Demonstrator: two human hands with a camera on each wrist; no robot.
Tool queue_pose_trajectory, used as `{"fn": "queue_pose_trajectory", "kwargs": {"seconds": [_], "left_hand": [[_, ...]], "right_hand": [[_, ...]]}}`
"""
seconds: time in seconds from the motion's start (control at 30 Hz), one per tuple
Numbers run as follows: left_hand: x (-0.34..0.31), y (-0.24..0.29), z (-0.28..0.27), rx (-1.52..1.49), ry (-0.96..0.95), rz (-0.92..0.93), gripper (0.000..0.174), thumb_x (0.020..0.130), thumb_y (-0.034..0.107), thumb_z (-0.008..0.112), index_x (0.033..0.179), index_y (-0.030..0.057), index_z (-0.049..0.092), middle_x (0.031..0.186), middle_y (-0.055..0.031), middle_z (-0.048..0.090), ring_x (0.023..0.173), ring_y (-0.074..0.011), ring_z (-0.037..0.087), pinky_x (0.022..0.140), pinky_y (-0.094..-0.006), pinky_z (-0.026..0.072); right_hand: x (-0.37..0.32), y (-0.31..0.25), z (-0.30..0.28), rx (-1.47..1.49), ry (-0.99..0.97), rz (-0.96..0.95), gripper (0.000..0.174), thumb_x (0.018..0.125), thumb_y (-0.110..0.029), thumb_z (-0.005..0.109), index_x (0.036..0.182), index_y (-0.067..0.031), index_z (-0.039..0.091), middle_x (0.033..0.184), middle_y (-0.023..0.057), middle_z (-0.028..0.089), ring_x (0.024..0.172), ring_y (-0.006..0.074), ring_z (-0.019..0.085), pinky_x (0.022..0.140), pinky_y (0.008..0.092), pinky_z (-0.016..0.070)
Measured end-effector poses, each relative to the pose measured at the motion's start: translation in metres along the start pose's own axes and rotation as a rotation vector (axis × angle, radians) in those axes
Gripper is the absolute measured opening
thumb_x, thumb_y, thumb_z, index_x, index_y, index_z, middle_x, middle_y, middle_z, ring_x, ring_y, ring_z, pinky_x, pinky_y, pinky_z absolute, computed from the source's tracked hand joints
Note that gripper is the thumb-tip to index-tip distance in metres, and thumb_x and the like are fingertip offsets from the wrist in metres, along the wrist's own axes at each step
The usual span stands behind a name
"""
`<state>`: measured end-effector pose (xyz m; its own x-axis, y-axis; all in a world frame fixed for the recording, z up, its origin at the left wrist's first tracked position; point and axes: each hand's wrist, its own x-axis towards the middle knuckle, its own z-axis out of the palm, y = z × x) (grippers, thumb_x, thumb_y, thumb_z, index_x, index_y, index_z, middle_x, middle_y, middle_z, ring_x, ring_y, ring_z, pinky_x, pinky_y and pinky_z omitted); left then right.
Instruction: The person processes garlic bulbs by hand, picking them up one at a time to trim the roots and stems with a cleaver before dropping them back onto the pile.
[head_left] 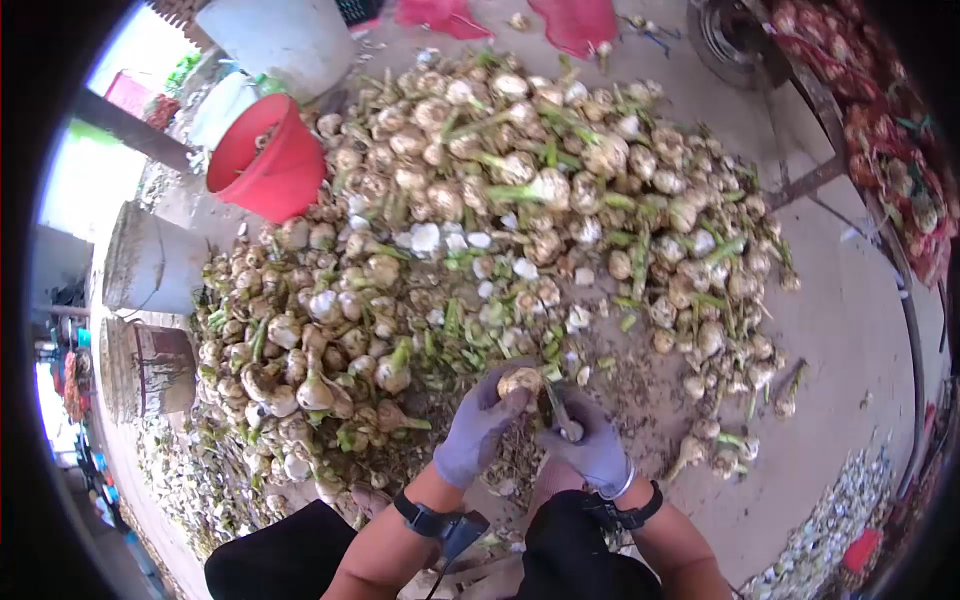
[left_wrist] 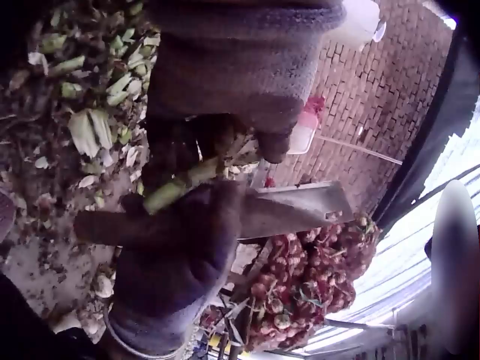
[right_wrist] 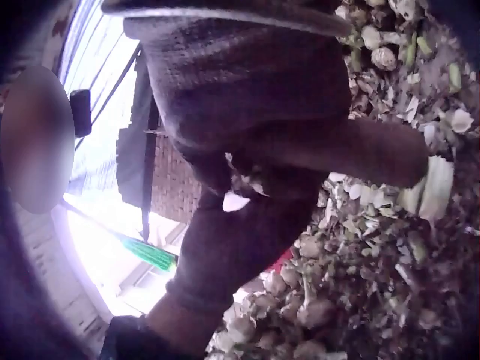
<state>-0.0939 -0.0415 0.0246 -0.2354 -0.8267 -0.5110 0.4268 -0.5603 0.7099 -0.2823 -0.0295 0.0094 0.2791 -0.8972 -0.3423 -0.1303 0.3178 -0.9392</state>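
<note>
Both hands wear pale purple gloves and meet low in the middle of the head view. My left hand (head_left: 472, 440) holds a garlic bulb (head_left: 520, 381) in its fingers. From the bulb a cut-looking green stem (left_wrist: 180, 187) sticks out toward the other hand. My right hand (head_left: 597, 452) grips a knife by its handle (right_wrist: 386, 154), and the broad metal blade (left_wrist: 296, 212) shows beyond the fist, close beside the stem. In the right wrist view the gloves hide most of the bulb. Stem pieces (head_left: 490, 340) and loose skins litter the ground right ahead of the hands.
Large heaps of garlic bulbs with stems (head_left: 570, 150) spread ahead and to the left (head_left: 310, 350). A red bucket (head_left: 270, 160) and pale buckets (head_left: 150, 260) stand at the left. Red net sacks (head_left: 900, 170) line the right side. Peelings (head_left: 830, 520) lie at the lower right.
</note>
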Motion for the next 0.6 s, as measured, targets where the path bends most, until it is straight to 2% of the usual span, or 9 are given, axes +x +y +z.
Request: {"fn": "queue_pose_trajectory", "kwargs": {"seconds": [0.03, 0.1, 0.17, 0.2, 0.33, 0.4, 0.43, 0.5, 0.6], "left_hand": [[-0.006, -0.005, 0.004, -0.001, -0.013, -0.023, 0.077, 0.083, 0.034, 0.072, 0.14, -0.0006, 0.033, 0.126, -0.0092, 0.052, 0.114, -0.0201, 0.053, 0.097, -0.0366, 0.0441], [-0.017, -0.012, 0.014, 0.073, 0.005, 0.229, 0.074, 0.082, 0.016, 0.073, 0.141, 0.0026, 0.03, 0.123, -0.0056, 0.051, 0.112, -0.0171, 0.051, 0.095, -0.0295, 0.0452], [-0.023, -0.009, 0.017, 0.073, -0.033, 0.232, 0.077, 0.078, 0.008, 0.075, 0.141, 0.0028, 0.031, 0.126, -0.0068, 0.047, 0.113, -0.0173, 0.051, 0.099, -0.03, 0.043], [-0.022, -0.012, 0.013, 0.009, -0.067, 0.153, 0.076, 0.078, 0.007, 0.075, 0.14, 0.0029, 0.032, 0.125, -0.0075, 0.048, 0.114, -0.0172, 0.05, 0.099, -0.0304, 0.043], [-0.025, -0.005, 0.012, 0.003, -0.097, 0.077, 0.069, 0.077, 0.005, 0.074, 0.135, 0.0037, 0.036, 0.121, -0.0094, 0.051, 0.111, -0.0168, 0.052, 0.097, -0.0297, 0.044], [-0.028, -0.007, 0.009, 0.001, -0.062, 0.057, 0.066, 0.077, 0.005, 0.074, 0.133, 0.0039, 0.038, 0.117, -0.0087, 0.054, 0.107, -0.0162, 0.054, 0.094, -0.0291, 0.0452], [-0.028, -0.011, 0.006, 0.165, -0.023, 0.051, 0.064, 0.077, 0.007, 0.075, 0.131, 0.0038, 0.04, 0.113, -0.0076, 0.055, 0.103, -0.0159, 0.055, 0.091, -0.0293, 0.0462], [-0.03, -0.015, 0.004, 0.329, 0.016, 0.039, 0.063, 0.076, 0.009, 0.075, 0.129, 0.0037, 0.041, 0.11, -0.0065, 0.057, 0.098, -0.0156, 0.056, 0.088, -0.0295, 0.0471], [-0.031, -0.015, 0.0, 0.538, 0.075, 0.106, 0.06, 0.075, 0.013, 0.078, 0.124, 0.0031, 0.044, 0.101, -0.0058, 0.059, 0.09, -0.0151, 0.057, 0.083, -0.0304, 0.0478]], "right_hand": [[-0.01, 0.003, -0.006, 0.16, -0.004, -0.05, 0.062, 0.076, -0.029, 0.074, 0.124, 0.0027, 0.049, 0.112, 0.0137, 0.059, 0.103, 0.0221, 0.059, 0.09, 0.0341, 0.0465], [-0.021, 0.004, -0.018, 0.192, 0.062, -0.022, 0.058, 0.073, -0.027, 0.072, 0.12, 0.0009, 0.052, 0.113, 0.0145, 0.058, 0.101, 0.0252, 0.06, 0.088, 0.0339, 0.0471], [-0.016, -0.027, -0.033, -0.634, -0.051, -0.228, 0.055, 0.068, -0.026, 0.069, 0.114, -0.001, 0.055, 0.114, 0.016, 0.056, 0.1, 0.0315, 0.059, 0.086, 0.0369, 0.0473], [-0.011, -0.046, -0.029, -0.808, -0.085, -0.286, 0.045, 0.055, -0.019, 0.065, 0.096, -0.0034, 0.055, 0.1, 0.0172, 0.059, 0.084, 0.0376, 0.059, 0.071, 0.0408, 0.0487], [-0.013, -0.046, -0.03, -0.948, -0.187, -0.295, 0.05, 0.065, -0.031, 0.066, 0.106, -0.0037, 0.057, 0.106, 0.0149, 0.057, 0.094, 0.0345, 0.059, 0.077, 0.0411, 0.0479], [-0.014, -0.042, -0.027, -0.926, -0.197, -0.331, 0.044, 0.064, -0.031, 0.066, 0.098, -0.0044, 0.056, 0.098, 0.0136, 0.057, 0.089, 0.0328, 0.06, 0.073, 0.0417, 0.0475], [-0.014, -0.043, -0.025, -0.923, -0.198, -0.324, 0.044, 0.064, -0.031, 0.066, 0.098, -0.0044, 0.056, 0.098, 0.0136, 0.057, 0.089, 0.0328, 0.06, 0.073, 0.0417, 0.0475], [-0.015, -0.052, -0.018, -0.845, -0.196, -0.27, 0.036, 0.057, -0.026, 0.066, 0.087, -0.0081, 0.055, 0.088, 0.0114, 0.055, 0.073, 0.0348, 0.058, 0.063, 0.0442, 0.0459], [-0.017, -0.057, -0.015, -0.888, -0.211, -0.314, 0.031, 0.061, -0.024, 0.064, 0.088, -0.0093, 0.057, 0.085, 0.0115, 0.055, 0.072, 0.0339, 0.059, 0.062, 0.0435, 0.046]]}}
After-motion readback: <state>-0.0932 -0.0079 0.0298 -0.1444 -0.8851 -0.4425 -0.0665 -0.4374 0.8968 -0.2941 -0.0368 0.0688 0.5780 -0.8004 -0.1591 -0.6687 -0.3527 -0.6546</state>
